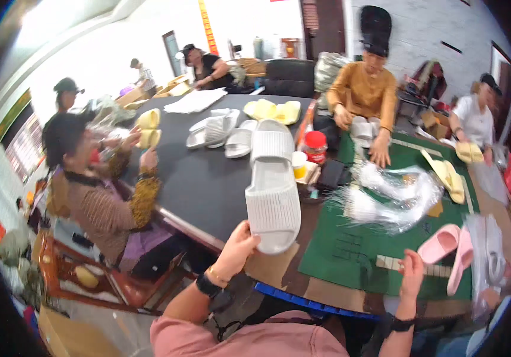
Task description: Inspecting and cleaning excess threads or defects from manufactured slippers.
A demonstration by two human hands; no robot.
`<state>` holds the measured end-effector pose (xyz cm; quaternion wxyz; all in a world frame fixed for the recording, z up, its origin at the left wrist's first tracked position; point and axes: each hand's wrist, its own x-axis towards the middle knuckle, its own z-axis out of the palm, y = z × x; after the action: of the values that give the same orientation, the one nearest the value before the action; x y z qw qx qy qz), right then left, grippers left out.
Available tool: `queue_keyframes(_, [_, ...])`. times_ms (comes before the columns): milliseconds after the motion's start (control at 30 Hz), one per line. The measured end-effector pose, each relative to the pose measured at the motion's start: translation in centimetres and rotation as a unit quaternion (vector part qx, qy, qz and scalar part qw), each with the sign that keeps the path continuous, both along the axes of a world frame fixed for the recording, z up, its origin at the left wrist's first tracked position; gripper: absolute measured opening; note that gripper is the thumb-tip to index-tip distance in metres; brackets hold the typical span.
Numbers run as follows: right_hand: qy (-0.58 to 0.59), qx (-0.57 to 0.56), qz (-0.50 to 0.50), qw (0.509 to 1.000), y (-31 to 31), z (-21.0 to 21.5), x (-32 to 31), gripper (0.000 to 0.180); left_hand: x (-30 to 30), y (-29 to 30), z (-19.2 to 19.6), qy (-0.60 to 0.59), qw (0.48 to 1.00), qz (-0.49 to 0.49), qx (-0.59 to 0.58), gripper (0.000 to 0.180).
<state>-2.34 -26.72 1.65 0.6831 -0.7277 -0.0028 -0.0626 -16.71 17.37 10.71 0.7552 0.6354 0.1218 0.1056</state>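
My left hand (pixel 236 249) grips the white slipper (pixel 272 184) by its heel, raised above the table (pixel 202 178) edge. My right hand (pixel 411 275), empty and open, rests beside the pink slippers (pixel 449 250). One-handed heel grip is marginal: the slipper may tip and drop toward the jar (pixel 315 147).

Black tabletop (pixel 208 178) bare btwn white slide (pixel 272 190) & seated person (pixel 98 190).

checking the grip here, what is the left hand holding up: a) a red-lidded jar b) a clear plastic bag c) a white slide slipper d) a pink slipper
c: the left hand grips the heel end of a white slide slipper, raised above the table.
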Motion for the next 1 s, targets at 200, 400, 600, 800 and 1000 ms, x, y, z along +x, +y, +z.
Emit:
queue_keyframes(200, [0.098, 0.376, 0.188, 0.902, 3.2, 1.4, -1.0, 0.051, -1.0, -5.4, -1.0, 0.067, 0.952, -0.291, 0.069, 0.044])
queue_keyframes(400, [0.151, 0.272, -0.015, 0.95, 0.9, -1.0, -1.9, 0.028, -0.1, -7.0, -0.5, 0.104, 0.885, -0.384, 0.242, 0.04])
queue_keyframes(600, [0.087, 0.165, -0.056, 0.981, -7.4, 1.0, -0.6, 0.027, 2.0, -3.6, 2.7, 0.111, 0.896, -0.373, 0.216, 0.037])
queue_keyframes(800, [0.113, -0.04, 0.114, 0.986, -2.6, 1.8, 3.6, 0.031, 11.7, -4.0, 0.8, -0.081, 0.804, -0.414, 0.418, 0.044])
queue_keyframes(1000, [-0.029, -0.277, 0.131, 0.952, 2.1, 1.0, 1.8, 0.061, 12.6, -7.7, -4.5, -0.014, 0.89, -0.158, 0.427, 0.07])
